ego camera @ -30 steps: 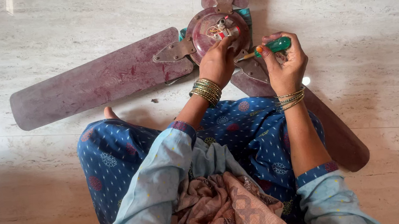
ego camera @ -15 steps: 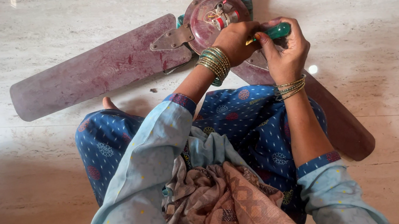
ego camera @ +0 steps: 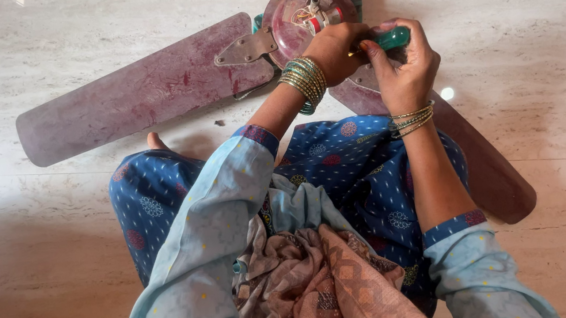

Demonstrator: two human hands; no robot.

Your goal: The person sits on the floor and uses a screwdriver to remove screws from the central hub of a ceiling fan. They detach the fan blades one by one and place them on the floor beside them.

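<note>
Head view, looking down: the right hand is closed around the green handle of a screwdriver, fingers curled over it and thumb alongside, with the shaft pointing left toward the other hand. The left hand is bunched with its fingers pressed together at the shaft's tip, just below the fan's motor housing; whether it pinches the tip or a screw cannot be told, since the knuckles hide the fingertips. Both wrists carry stacked bangles.

The ceiling fan lies flat on the pale marble floor, right in front of the person's knees. Its round maroon hub shows exposed wires and a small red part at the centre. One long worn maroon blade stretches left, joined to the hub by a metal bracket; a second blade runs down to the right under the right forearm, and a third pokes out at the top edge. The person sits cross-legged in blue patterned trousers, light blue sleeves and a brownish scarf in the lap.
</note>
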